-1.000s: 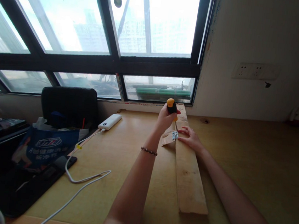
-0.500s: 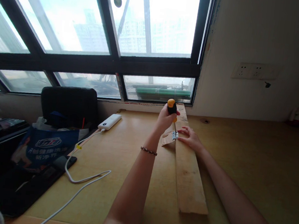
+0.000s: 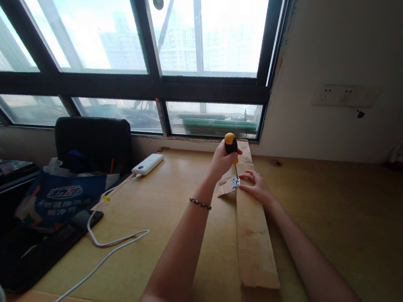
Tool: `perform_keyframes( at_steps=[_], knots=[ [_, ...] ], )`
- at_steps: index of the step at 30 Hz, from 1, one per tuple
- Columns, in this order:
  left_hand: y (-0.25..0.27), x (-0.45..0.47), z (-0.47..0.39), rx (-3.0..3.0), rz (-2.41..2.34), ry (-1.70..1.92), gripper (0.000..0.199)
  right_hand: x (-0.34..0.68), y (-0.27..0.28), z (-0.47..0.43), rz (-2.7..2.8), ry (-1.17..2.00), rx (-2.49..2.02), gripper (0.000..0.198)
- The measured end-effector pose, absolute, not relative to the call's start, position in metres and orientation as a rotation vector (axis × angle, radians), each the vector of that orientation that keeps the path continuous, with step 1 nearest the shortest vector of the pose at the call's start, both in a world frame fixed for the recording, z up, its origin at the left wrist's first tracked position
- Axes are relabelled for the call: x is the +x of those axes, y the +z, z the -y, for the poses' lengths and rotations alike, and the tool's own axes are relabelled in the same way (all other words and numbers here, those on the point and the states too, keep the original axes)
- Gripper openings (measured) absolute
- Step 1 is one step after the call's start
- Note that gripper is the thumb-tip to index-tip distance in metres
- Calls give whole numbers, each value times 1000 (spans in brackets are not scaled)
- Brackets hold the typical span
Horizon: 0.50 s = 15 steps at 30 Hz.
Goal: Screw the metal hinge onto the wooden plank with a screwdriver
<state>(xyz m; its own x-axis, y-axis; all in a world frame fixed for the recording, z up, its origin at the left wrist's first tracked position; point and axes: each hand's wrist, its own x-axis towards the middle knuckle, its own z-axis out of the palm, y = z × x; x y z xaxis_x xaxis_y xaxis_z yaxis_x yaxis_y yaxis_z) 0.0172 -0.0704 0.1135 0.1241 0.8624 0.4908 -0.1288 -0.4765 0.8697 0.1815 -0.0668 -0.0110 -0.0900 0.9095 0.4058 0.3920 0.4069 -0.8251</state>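
Note:
My left hand [image 3: 223, 159] is closed around the yellow-and-black handle of a screwdriver [image 3: 231, 143]. Its shaft slants down to a silver hinge [image 3: 236, 182] on the left edge of a long wooden plank [image 3: 255, 233]. Whether the tip sits in a screw is too small to tell. My right hand [image 3: 256, 185] rests on the plank with fingers stretched and apart, the fingertips at the hinge's right side. A short wooden piece [image 3: 226, 187] lies tilted against the plank's left side, under the hinge's other leaf.
The plank lies on a yellowish table [image 3: 340, 233], its far end near the window. To the left are a white power bank [image 3: 148, 164] and its white cable [image 3: 119, 244]. A black chair [image 3: 92, 142] and a blue bag [image 3: 63, 199] stand beyond the table's left edge.
The screwdriver's handle has tipped very slightly to the left with my left hand. My right hand, the hinge and the plank stay in place.

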Motion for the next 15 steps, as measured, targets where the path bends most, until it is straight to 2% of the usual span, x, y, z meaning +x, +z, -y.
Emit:
perform_keyframes(
  at_steps=[15],
  knots=[
    [110,19,67,1549,-703,1481,25,182,-12,66,1703,626,-1148,54]
  ],
)
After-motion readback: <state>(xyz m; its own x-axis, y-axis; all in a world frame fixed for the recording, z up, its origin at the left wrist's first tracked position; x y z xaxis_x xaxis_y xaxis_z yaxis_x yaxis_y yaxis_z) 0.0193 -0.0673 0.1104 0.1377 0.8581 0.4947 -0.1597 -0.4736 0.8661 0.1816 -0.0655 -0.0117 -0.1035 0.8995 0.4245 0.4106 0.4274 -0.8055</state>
